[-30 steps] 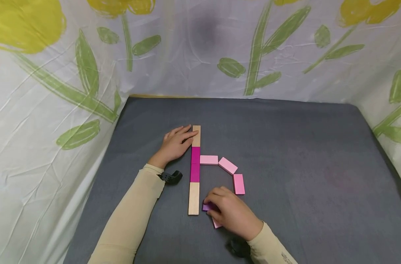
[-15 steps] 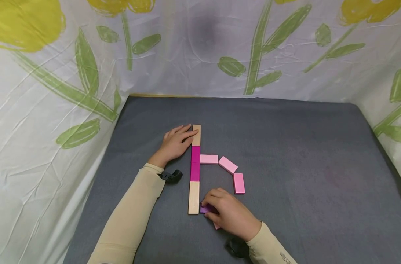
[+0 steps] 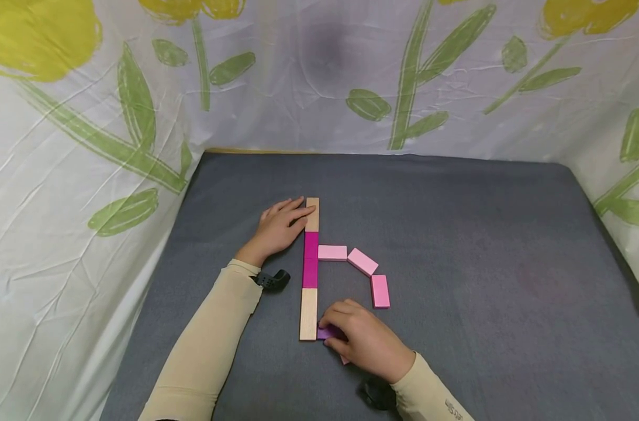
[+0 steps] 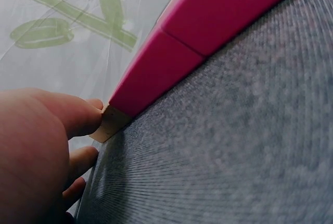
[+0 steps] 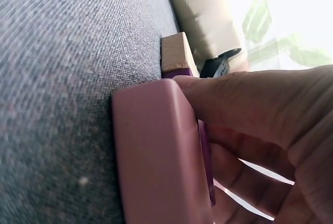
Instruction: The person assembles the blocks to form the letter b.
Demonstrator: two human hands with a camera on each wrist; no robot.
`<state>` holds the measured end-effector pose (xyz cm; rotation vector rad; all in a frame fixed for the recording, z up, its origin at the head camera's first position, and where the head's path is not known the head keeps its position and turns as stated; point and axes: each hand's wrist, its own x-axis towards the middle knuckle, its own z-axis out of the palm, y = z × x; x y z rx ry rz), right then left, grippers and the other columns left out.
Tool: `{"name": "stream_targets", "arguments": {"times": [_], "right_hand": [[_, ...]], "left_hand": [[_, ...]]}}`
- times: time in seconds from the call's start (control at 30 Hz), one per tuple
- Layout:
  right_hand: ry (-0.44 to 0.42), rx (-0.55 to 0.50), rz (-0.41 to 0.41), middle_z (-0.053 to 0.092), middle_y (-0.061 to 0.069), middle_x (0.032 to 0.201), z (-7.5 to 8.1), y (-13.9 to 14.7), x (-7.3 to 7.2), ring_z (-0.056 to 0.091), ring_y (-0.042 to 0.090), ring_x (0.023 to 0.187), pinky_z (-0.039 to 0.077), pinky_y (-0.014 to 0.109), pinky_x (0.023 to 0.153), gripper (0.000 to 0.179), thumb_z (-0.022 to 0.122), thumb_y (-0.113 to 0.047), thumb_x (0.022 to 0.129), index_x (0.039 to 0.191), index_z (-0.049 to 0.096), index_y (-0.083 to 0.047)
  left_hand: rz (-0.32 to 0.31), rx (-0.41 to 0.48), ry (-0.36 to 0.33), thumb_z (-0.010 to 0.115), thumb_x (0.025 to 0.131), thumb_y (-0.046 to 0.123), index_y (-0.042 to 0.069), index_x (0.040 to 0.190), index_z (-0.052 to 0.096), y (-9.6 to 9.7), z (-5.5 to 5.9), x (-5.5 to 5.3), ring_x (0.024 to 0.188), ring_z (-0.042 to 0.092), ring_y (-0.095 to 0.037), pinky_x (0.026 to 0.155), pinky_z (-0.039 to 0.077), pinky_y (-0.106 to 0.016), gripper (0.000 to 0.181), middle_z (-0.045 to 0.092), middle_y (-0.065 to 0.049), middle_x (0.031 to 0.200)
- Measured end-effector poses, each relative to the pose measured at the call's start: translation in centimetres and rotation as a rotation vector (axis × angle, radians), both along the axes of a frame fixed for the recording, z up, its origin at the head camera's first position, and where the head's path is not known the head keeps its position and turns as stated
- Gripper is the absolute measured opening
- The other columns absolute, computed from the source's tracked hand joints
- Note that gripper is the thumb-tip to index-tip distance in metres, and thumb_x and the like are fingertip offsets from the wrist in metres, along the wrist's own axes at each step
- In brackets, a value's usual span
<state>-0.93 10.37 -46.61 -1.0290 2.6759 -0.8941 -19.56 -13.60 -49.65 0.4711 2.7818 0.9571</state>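
My left hand (image 3: 277,231) rests with fingers spread at the far wooden block (image 3: 312,221), index fingertip on its top. Nearer, a magenta block (image 3: 311,244), another magenta block (image 3: 310,273) and a plain wooden block (image 3: 308,314) continue the straight column. My right hand (image 3: 369,342) pinches a purple block (image 3: 325,333) between thumb and fingers, its left end right at the near wooden block's side. A pink block (image 5: 151,151) lies close by, mostly hidden under that hand in the head view.
Right of the column, a light pink block (image 3: 332,253), a slanted pink block (image 3: 362,261) and an upright pink block (image 3: 380,292) form a curve. All lie on a grey cloth-covered table (image 3: 482,280). A flower-painted white curtain (image 3: 293,93) hangs behind and beside it.
My right hand has slid the purple block left, from a small gap to the near wooden block's side. My left hand has kept its place on the far wooden block.
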Motion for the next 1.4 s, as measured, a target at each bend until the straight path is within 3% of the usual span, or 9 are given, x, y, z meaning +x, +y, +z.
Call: {"name": "stream_targets", "arguments": {"times": [0.13, 0.27, 0.5, 0.8, 1.13, 1.4], "right_hand": [[0.028, 0.020, -0.034, 0.071, -0.005, 0.109, 0.0, 0.2, 0.5, 0.061, 0.011, 0.102, 0.055, 0.033, 0.093, 0.026, 0.089, -0.020, 0.086, 0.109, 0.076, -0.016], [0.110, 0.013, -0.084, 0.069, -0.007, 0.108, 0.0, 0.6, 1.0, 0.061, 0.011, 0.102, 0.053, 0.036, 0.093, 0.027, 0.092, -0.024, 0.082, 0.104, 0.077, -0.017], [0.199, 0.024, -0.168, 0.060, -0.009, 0.094, 0.0, 1.5, 1.9, 0.053, 0.008, 0.088, 0.050, 0.031, 0.080, 0.028, 0.097, -0.028, 0.076, 0.091, 0.075, -0.019], [0.241, 0.028, -0.290, 0.051, -0.013, 0.086, -0.4, 3.4, 4.0, 0.045, 0.002, 0.082, 0.045, 0.026, 0.071, 0.037, 0.101, -0.034, 0.068, 0.081, 0.068, -0.023], [0.194, -0.047, -0.324, 0.052, -0.015, 0.089, -1.2, 4.5, 4.9, 0.049, 0.000, 0.074, 0.045, 0.021, 0.065, 0.036, 0.102, -0.030, 0.066, 0.089, 0.074, -0.025], [0.236, -0.060, -0.325, 0.055, -0.012, 0.090, -1.3, 5.1, 4.8, 0.052, 0.002, 0.073, 0.047, 0.022, 0.064, 0.037, 0.103, -0.027, 0.063, 0.088, 0.077, -0.021]], "left_hand": [[-0.001, -0.004, -0.006, 0.047, 0.113, 0.035, 0.029, 0.158, 0.052, 0.0, -0.3, 0.0, 0.160, 0.020, -0.031, 0.127, 0.008, -0.059, 0.046, 0.032, -0.004, 0.172], [0.000, 0.000, -0.004, 0.048, 0.113, 0.035, 0.028, 0.157, 0.052, -0.1, -0.3, 0.1, 0.160, 0.020, -0.031, 0.126, 0.008, -0.059, 0.046, 0.032, -0.004, 0.172], [-0.001, -0.006, -0.001, 0.048, 0.113, 0.035, 0.029, 0.158, 0.052, -0.1, -0.2, 0.1, 0.160, 0.020, -0.031, 0.126, 0.008, -0.059, 0.046, 0.032, -0.004, 0.172], [-0.009, 0.005, 0.003, 0.048, 0.112, 0.036, 0.029, 0.158, 0.052, 0.1, -0.2, -0.1, 0.160, 0.020, -0.031, 0.126, 0.008, -0.060, 0.046, 0.032, -0.004, 0.172], [-0.005, 0.016, -0.007, 0.048, 0.112, 0.035, 0.029, 0.157, 0.052, 0.0, -0.5, 0.1, 0.160, 0.020, -0.031, 0.127, 0.007, -0.058, 0.046, 0.032, -0.004, 0.172], [-0.008, 0.006, -0.003, 0.048, 0.113, 0.034, 0.028, 0.158, 0.052, -0.1, -0.2, -0.1, 0.160, 0.019, -0.032, 0.126, 0.006, -0.059, 0.046, 0.031, -0.004, 0.172]]}}
